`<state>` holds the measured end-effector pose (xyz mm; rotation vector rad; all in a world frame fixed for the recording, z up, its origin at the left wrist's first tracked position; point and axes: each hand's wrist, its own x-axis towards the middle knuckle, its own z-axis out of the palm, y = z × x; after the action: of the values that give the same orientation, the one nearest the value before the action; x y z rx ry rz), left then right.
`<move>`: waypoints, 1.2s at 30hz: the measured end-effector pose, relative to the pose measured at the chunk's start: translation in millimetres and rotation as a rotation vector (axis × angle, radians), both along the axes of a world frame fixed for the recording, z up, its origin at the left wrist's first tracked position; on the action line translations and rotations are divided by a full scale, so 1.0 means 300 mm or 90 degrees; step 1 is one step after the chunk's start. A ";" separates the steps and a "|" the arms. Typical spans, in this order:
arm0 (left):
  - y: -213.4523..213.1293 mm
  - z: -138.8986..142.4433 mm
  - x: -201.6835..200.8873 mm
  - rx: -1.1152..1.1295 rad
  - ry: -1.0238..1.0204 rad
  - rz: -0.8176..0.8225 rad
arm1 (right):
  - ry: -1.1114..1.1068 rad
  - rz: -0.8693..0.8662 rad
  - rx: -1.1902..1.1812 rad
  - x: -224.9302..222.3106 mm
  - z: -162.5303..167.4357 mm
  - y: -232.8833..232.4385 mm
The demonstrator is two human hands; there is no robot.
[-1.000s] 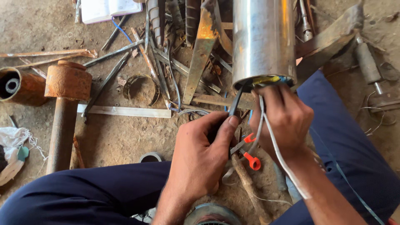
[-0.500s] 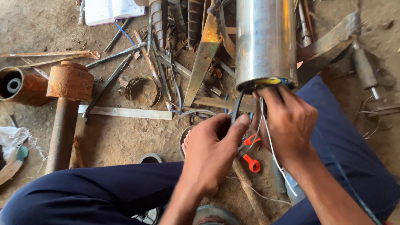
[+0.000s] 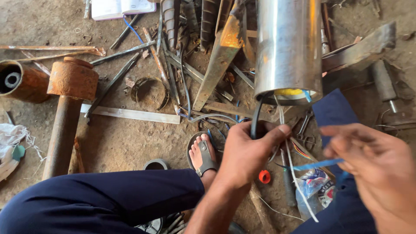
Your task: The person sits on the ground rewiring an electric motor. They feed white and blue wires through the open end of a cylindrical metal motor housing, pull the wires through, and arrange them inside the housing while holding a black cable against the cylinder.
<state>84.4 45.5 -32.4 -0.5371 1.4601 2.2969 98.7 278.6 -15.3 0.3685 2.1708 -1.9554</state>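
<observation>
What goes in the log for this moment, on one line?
left hand: grips black cable | right hand: pulls blue wire | steel cylinder: above

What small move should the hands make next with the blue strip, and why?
Probably the right hand should draw the thin blue strip further out sideways. The strip is stretched between that hand and the wire bundle gripped by the left hand, just below the shiny steel cylinder, so it looks only partly pulled free.
</observation>
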 end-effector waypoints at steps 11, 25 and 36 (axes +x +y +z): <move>0.075 0.015 0.001 0.018 0.014 0.056 | 0.083 -0.034 -0.091 -0.026 -0.030 0.145; 0.080 0.001 -0.005 -0.018 -0.007 0.056 | 0.101 0.073 0.240 0.013 0.054 0.104; 0.044 -0.004 -0.009 -0.020 0.018 0.014 | 0.237 -0.114 0.013 0.006 0.107 -0.149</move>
<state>81.8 58.6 -33.5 -0.5348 1.5137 2.3112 100.6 234.0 16.7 0.2203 2.4574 -2.2531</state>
